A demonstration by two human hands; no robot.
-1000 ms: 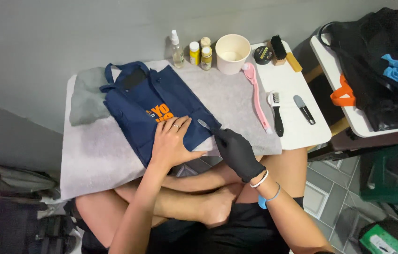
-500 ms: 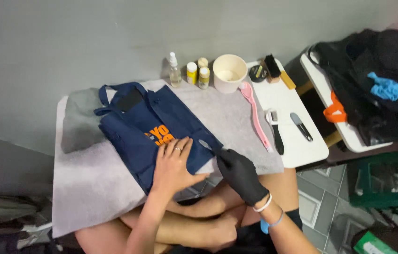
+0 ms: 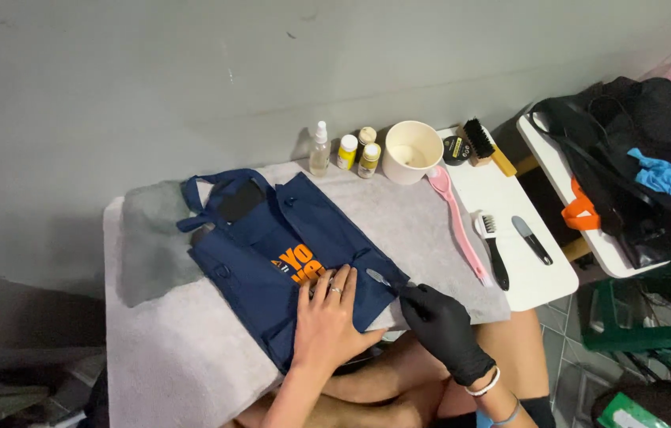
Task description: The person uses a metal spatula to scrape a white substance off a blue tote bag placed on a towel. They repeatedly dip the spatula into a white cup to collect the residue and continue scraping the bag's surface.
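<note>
the navy blue fabric apron with orange print (image 3: pixel 272 254) lies diagonally across the grey-covered table (image 3: pixel 161 357), straight ahead of both hands. the bare left hand (image 3: pixel 327 317) presses flat and open on its near corner, while the black-gloved right hand (image 3: pixel 442 329), just right of it, grips a slim metal tool (image 3: pixel 383 279) whose tip points up-left onto the apron's edge.

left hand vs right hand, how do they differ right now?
The left hand is bare with a ring; the right hand wears a black glove. The left hand lies flat, fingers spread, on the navy apron; the right hand pinches a small grey tool at the apron's edge. Both are at the apron's near corner.
</note>
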